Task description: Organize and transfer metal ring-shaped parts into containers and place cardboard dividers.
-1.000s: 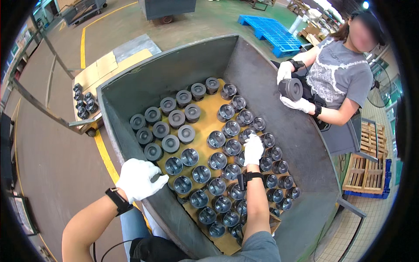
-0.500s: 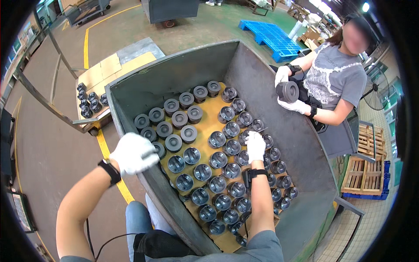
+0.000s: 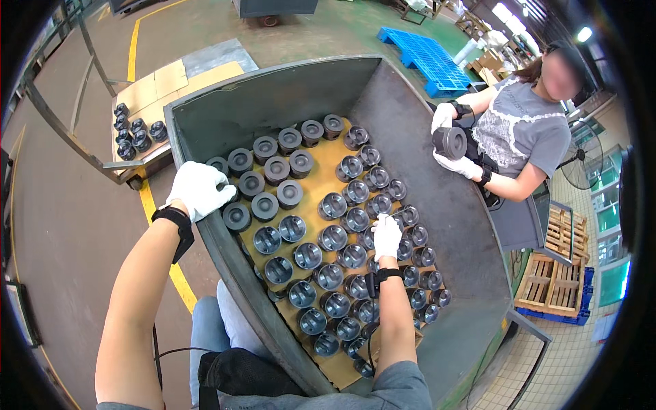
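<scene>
The left hand (image 3: 197, 191) is curving open at the bin's (image 3: 280, 102) nine o'clock, while the right hand (image 3: 387, 238), grip unclear, is best moving gently among metal parts (image 3: 333, 238).

Matt white cloth covers my left hand (image 3: 199, 192) and my right hand (image 3: 387, 236). The crown-up pistons (image 3: 276, 170) are metal with a dull, dark grey finish on top, while the hollow-side-up pistons (image 3: 332, 206) look smooth and glossy, with bright highlights inside. Under them I see a matt, yellowish-brown sheet (image 3: 321, 174) that looks like cardboard. The bin (image 3: 437, 164) is grey metal, its walls scuffed and faintly shiny. My trousers (image 3: 208, 335) are blue denim. Farther off, one pallet (image 3: 424, 58) is blue plastic; another pallet (image 3: 550, 283) is rough, bare wood.
</scene>
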`<state>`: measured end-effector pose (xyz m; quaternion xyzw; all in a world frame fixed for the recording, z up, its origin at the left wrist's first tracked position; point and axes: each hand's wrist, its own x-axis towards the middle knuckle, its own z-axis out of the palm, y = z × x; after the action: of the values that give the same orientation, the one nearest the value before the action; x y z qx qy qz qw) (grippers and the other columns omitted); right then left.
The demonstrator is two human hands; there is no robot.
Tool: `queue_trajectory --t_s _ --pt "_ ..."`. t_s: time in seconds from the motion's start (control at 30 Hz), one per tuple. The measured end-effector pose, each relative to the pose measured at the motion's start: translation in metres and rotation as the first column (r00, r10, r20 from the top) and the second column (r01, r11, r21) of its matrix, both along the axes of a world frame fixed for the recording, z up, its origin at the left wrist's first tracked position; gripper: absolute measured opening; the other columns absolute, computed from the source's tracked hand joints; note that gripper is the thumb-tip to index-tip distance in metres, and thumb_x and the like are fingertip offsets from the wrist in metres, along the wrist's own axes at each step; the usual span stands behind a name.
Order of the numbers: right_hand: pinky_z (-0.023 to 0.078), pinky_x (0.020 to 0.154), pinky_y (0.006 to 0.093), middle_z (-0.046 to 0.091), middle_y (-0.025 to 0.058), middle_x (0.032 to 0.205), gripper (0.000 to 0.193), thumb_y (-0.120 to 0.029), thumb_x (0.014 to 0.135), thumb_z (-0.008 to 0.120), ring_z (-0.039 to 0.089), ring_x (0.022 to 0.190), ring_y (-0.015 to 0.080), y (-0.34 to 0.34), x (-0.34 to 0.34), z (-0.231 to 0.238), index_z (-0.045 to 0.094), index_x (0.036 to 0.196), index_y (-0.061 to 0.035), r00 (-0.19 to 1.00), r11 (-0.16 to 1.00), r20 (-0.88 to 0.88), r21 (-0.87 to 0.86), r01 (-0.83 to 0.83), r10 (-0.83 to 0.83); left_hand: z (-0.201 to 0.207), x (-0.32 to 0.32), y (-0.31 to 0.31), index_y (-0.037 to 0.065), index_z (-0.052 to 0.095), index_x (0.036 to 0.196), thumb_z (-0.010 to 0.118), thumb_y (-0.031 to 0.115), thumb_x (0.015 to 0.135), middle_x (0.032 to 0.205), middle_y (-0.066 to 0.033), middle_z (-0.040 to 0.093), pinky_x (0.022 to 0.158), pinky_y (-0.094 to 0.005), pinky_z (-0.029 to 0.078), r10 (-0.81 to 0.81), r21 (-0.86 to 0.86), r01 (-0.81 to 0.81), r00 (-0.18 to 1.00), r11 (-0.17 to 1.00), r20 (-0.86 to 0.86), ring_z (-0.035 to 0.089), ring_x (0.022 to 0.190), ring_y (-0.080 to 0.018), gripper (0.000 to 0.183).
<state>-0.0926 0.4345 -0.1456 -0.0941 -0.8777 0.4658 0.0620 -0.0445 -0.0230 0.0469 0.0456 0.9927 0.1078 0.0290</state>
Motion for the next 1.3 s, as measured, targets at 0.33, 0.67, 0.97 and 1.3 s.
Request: queue_trajectory --t_s 0.33,0.67,0.97,1.3 --pt "0.050 0.059 0.0296 0.067 0.0107 0.077 0.025 -0.019 0.097 0.053 0.063 0.063 0.0160 -0.007 -0.001 -0.011 0.065 0.100 0.0033 0.988 0.949 0.108 -0.283 0.139 -0.112 0.000 0.002 -0.003 0.008 0.075 0.082 0.065 0.038 0.080 0.078 -0.0146 0.069 0.073 -0.0413 0.052 0.030 0.005 -0.030 1.000 1.000 0.004 0.066 0.076 -0.0332 0.032" --pt "0.049 0.060 0.0341 0.067 0.0088 0.075 0.037 -0.034 0.100 0.048 0.061 0.057 0.0195 -0.014 0.003 0.015 0.063 0.089 -0.0017 0.990 0.992 0.075 -0.025 0.123 -0.121 -0.004 -0.001 -0.005 0.009 0.076 0.081 0.061 0.041 0.082 0.078 -0.0128 0.070 0.074 -0.0407 0.051 0.033 0.012 -0.033 0.999 0.999 -0.008 0.067 0.076 -0.0315 0.035" --pt "0.045 0.050 0.0266 0.065 0.0066 0.068 0.033 -0.028 0.100 0.052 0.058 0.052 0.0113 -0.050 0.008 0.009 0.066 0.091 0.0012 0.995 0.986 -0.068 0.159 -0.058 0.070 -0.005 0.004 -0.008 0.009 0.076 0.082 0.061 0.040 0.081 0.077 -0.0139 0.070 0.073 -0.0407 0.052 0.045 0.007 -0.045 0.999 0.999 -0.005 0.066 0.075 -0.0325 0.034" --pt "0.050 0.061 0.0341 0.068 0.0075 0.070 0.038 -0.031 0.101 0.047 0.066 0.061 0.0218 -0.071 0.044 0.037 0.069 0.087 -0.0041 0.987 0.833 -0.076 0.548 -0.077 0.141 -0.007 0.001 -0.006 0.006 0.074 0.083 0.068 0.035 0.080 0.078 -0.0155 0.069 0.071 -0.0408 0.052 0.032 0.025 -0.031 0.999 0.999 -0.027 0.066 0.075 -0.0335 0.030"
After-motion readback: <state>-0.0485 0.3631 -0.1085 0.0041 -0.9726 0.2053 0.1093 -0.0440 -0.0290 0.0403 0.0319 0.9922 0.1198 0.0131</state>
